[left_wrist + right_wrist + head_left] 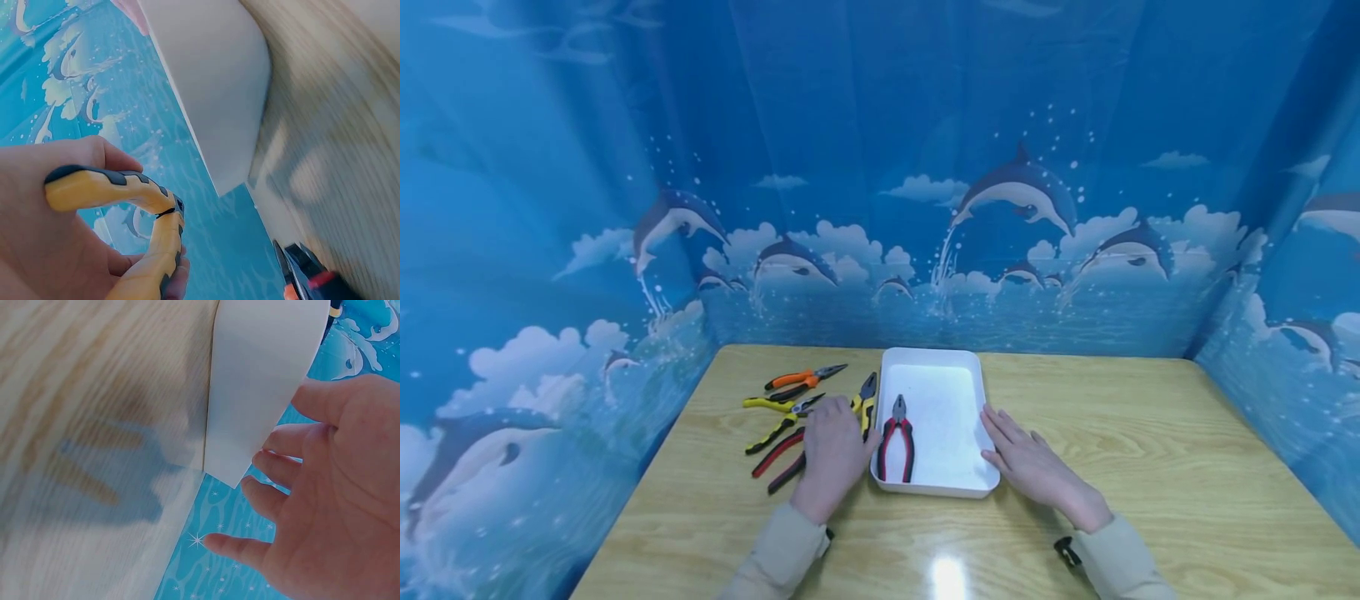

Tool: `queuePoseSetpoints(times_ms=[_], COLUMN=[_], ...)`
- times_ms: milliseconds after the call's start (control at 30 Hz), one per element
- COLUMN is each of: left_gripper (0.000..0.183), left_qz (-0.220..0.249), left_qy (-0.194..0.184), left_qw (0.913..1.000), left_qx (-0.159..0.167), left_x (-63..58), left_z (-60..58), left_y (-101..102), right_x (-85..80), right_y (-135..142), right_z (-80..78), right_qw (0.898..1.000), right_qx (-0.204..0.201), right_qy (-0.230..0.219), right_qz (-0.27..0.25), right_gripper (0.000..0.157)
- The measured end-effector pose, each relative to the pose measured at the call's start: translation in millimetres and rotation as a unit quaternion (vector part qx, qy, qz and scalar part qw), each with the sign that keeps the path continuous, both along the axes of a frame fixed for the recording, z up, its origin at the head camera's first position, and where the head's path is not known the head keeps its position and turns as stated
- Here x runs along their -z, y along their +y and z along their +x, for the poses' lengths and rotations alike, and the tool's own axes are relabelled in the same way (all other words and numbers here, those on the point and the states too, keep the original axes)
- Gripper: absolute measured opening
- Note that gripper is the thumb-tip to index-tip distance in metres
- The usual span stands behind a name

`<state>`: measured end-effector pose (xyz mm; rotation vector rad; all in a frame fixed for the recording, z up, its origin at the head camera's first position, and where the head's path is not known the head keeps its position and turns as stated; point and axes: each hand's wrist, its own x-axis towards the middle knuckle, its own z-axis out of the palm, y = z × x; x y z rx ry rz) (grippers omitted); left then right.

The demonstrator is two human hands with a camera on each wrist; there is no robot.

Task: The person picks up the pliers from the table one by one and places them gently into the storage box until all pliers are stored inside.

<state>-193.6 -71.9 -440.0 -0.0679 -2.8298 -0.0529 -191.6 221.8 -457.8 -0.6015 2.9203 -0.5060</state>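
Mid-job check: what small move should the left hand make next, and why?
Probably lift the yellow pliers over the near wall of the white tray: the left hand grips their handles just beside it, and the red-and-black pliers lie along the tray's left side, with room to their right.

Through the head feed I record a wood-grain table (1097,408) with rounded far corners and glare on its near part. Directly on it I find a white rectangular tray (947,425). To its left I note orange-and-black pliers (811,380) farthest back, yellow-and-black pliers (793,413) just in front, then red-and-black pliers (778,451), jaws hidden from me
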Motion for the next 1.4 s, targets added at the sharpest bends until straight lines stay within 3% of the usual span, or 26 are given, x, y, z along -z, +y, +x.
queuePoseSetpoints(times_ms=[267,467,700,900,1400], left_gripper=[0.072,0.068,0.061,0.063,0.066], left_qz=[0.025,0.025,0.004,-0.029,-0.005], left_qy=[-0.021,-0.047,-0.045,-0.074,-0.14], left_qw=[0.9994,0.9985,0.9986,0.9962,0.9897], left_qx=[0.011,0.016,0.026,0.036,0.03], left_x=[-1.3,-4.0,-1.3,3.6,16.6], left_z=[-6.8,-13.4,-19.1,-20.7,-16.4], left_y=[21,39,59,75,98], right_x=[-1.7,-2.8,-1.4,-0.4,-1.5], right_y=[0,-1,-2,-2,0], right_z=[1.4,2.7,1.4,0.6,3.6], right_qw=[1.0,1.0,1.0,1.0,1.0], right_qx=[-0.002,0.0,0.005,0.008,-0.003], right_qy=[0.001,0.013,0.016,0.012,0.027], right_qz=[-0.003,0.006,0.008,0.008,0.01], right_gripper=[0.06,0.059,0.06,0.06,0.06])
